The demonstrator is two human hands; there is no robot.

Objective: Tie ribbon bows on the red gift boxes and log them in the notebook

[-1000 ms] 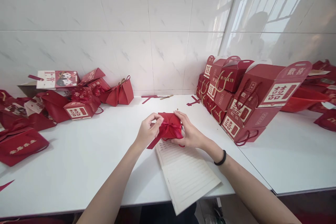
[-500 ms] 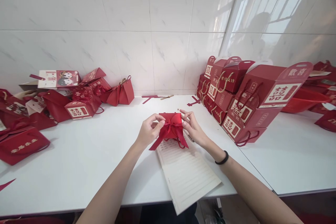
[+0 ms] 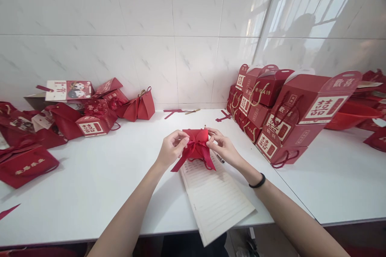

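Observation:
A small red gift box (image 3: pixel 195 133) stands in front of me near the middle of the table. Across its front is a dark red ribbon bow (image 3: pixel 197 144), its two tails hanging down and outward. My left hand (image 3: pixel 173 148) pinches the left side of the bow between thumb and forefinger. On the other side my right hand (image 3: pixel 224 148) pinches the right loop, its other fingers curled behind. Under the box lies a lined paper notebook (image 3: pixel 215 196) that reaches over the table's front edge. A pen (image 3: pixel 220 158), partly hidden, rests beside it below my right hand.
Stacked red gift boxes (image 3: pixel 297 116) with rope handles stand to the right. At left is a pile of red boxes (image 3: pixel 96 122), with another red box (image 3: pixel 28 164) nearer. Ribbon scraps (image 3: pixel 223 116) and scissors (image 3: pixel 192 111) lie by the tiled wall.
My right thumb and forefinger have closed on the bow's right loop, and the hand has shifted slightly. My left hand keeps its pinch. The view has moved a little.

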